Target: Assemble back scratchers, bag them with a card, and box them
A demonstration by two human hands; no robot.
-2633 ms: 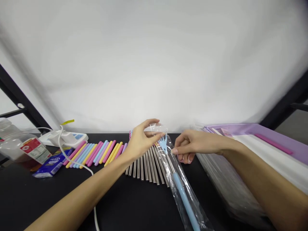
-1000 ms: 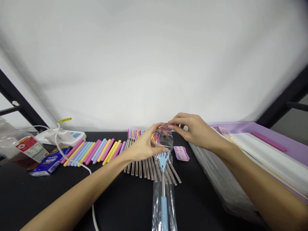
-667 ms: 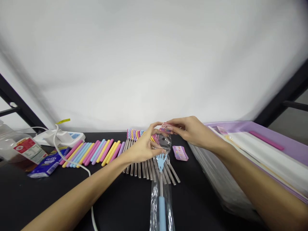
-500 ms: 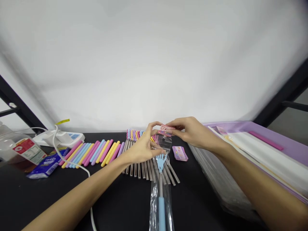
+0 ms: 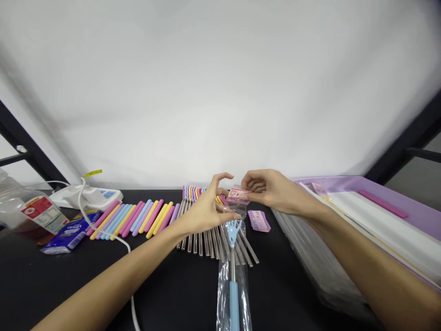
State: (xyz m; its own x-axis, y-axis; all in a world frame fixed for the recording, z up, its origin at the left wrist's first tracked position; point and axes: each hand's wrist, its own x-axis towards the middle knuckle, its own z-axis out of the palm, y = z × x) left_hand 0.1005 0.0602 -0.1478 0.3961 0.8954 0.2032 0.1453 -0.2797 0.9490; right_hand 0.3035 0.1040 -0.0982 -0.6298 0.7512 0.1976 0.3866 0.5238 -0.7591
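A light blue back scratcher [image 5: 234,294] with a hand-shaped head lies inside a clear plastic bag [image 5: 223,294], its handle toward me. My left hand [image 5: 203,211] is at the bag's top, the thumb and a lower finger on the plastic, the index finger raised apart. My right hand [image 5: 272,191] pinches a small pink printed card [image 5: 237,195] at the top of the bag. Whether the card is attached to the bag, I cannot tell. Another pink printed card [image 5: 259,221] lies on the table to the right. Behind and under the bag lie several back scratchers [image 5: 200,243] with metal rods.
Coloured handles [image 5: 138,218] lie in a row at left, near a blue packet [image 5: 70,232], a power strip [image 5: 86,197], a white cable [image 5: 129,250] and a labelled plastic container [image 5: 44,215]. On the right, a lilac tray [image 5: 389,202] stands beside stacked clear plastic [image 5: 303,253].
My left index finger has lifted off the pink card. My right hand still pinches the card, which sits slightly lower. The view has shifted a little.
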